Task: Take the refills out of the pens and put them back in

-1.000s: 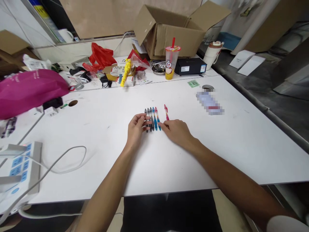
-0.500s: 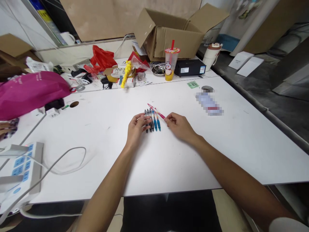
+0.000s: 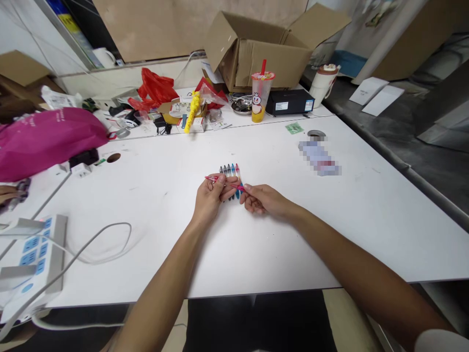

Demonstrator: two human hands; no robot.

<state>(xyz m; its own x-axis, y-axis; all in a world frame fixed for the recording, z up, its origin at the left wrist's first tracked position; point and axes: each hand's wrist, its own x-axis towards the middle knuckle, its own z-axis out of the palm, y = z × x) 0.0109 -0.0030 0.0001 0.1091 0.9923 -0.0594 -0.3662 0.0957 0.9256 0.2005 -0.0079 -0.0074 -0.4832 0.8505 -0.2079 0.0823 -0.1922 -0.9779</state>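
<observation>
White desk [image 3: 164,244]: pink pen [image 3: 237,187] held crosswise over row of blk/blue pens [image 3: 229,169]; L hand [image 3: 208,198] just joined, pinching one end, R hand [image 3: 264,199] gripping other, so now supported both ends.

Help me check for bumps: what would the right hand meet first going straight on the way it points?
Likely the left hand, just ahead along the pink pen that the right hand holds. The row of pens seems to lie beneath, though depth is unclear.
</observation>
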